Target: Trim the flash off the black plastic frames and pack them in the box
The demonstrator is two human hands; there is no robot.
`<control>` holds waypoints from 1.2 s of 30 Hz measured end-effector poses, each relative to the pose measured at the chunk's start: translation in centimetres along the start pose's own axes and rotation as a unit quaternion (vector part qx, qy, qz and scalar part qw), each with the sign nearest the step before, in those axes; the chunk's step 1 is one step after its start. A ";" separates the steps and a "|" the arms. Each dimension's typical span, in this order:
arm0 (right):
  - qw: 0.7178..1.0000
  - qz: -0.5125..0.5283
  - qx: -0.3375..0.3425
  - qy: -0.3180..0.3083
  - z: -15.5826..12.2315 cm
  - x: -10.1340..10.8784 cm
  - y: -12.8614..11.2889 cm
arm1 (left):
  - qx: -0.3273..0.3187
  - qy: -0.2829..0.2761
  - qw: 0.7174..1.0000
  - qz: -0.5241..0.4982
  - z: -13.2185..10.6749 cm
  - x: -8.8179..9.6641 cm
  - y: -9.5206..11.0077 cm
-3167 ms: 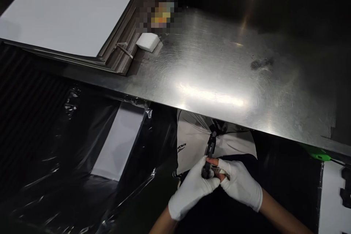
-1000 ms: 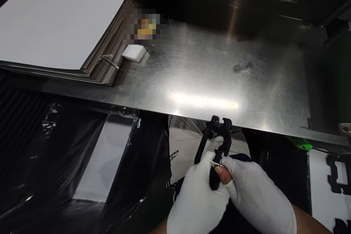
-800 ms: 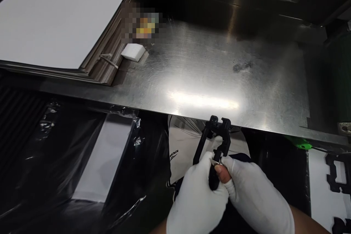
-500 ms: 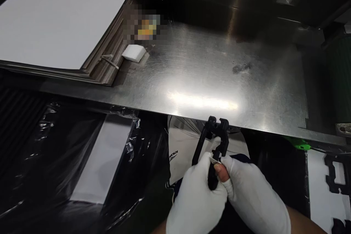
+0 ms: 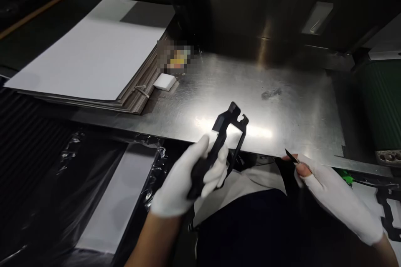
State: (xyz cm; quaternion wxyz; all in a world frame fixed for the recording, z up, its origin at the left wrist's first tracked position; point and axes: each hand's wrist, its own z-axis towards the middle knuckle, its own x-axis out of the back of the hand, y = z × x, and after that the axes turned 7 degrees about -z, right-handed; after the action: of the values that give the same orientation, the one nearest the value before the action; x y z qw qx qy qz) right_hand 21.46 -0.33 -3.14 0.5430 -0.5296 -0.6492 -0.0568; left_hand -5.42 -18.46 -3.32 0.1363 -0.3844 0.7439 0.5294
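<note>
My left hand [image 5: 180, 181], in a white glove, is closed around the lower end of a black plastic frame [image 5: 221, 123] with notched lugs at its top. The frame is tilted and stands over the front edge of the metal table. Well apart to the right, my right hand [image 5: 336, 196] pinches a small, dark, pointed blade [image 5: 291, 156] between bare fingertips that stick out of its white glove. The blade points up and left, clear of the frame. Part of the frame is hidden by my left fingers.
The steel table [image 5: 200, 104] spans the middle. A stack of board sheets [image 5: 81, 50] and a white foam block [image 5: 165, 81] lie at its left. Plastic film covers a white panel [image 5: 109, 200] below left. A green-handled tool [image 5: 346, 176] and black frames [image 5: 387, 206] are at right.
My hands have moved apart. The left has raised the black frame up and left; the right has gone right with the blade, off the frame. The view has shifted, showing more of the background.
</note>
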 end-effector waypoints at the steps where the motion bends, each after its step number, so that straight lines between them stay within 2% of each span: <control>1: 1.000 -0.016 0.008 0.023 0.9 0.0 -0.2 | 0.006 -0.006 1.000 0.001 1.8 -0.3 0.6; 3: 0.998 -0.036 0.020 0.044 3.0 -0.1 -0.9 | 0.024 -0.002 1.000 0.005 5.1 -1.0 1.3; 5: 0.995 -0.065 0.031 0.063 5.2 -0.7 -1.5 | 0.049 0.013 0.999 0.010 7.4 -1.8 1.3; 8: 0.987 -0.133 0.074 0.051 7.8 -2.3 -2.2 | 0.085 0.024 0.996 0.019 8.8 -2.7 1.0; 12: 0.955 -0.251 0.157 0.038 8.9 -4.8 -3.3 | 0.111 0.036 0.993 0.031 8.8 -3.5 0.9; 16: 0.943 -0.281 0.175 0.019 8.6 -6.0 -4.4 | 0.110 0.064 0.990 0.063 8.5 -4.5 1.0; 24: 0.950 -0.291 0.113 0.013 9.9 -4.4 -4.5 | 0.103 0.055 0.990 0.082 8.5 -4.6 0.6; 29: 0.959 -0.275 0.054 0.046 10.3 -2.7 -3.6 | 0.100 0.072 0.989 0.079 8.8 -4.9 0.6; 33: 0.962 -0.265 0.009 0.065 10.6 -2.1 -2.7 | 0.095 0.052 0.994 0.013 8.5 -3.6 0.7; 36: 0.968 -0.234 0.011 0.089 10.9 -2.1 -2.7 | 0.043 0.042 0.995 -0.080 7.3 -1.9 0.7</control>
State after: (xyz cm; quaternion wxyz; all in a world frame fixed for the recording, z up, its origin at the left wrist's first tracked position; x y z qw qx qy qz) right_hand 12.10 4.24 -7.80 0.5761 -0.3495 -0.7049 -0.2217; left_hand -6.17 -11.00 -4.58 0.1633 -0.4583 0.7382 0.4673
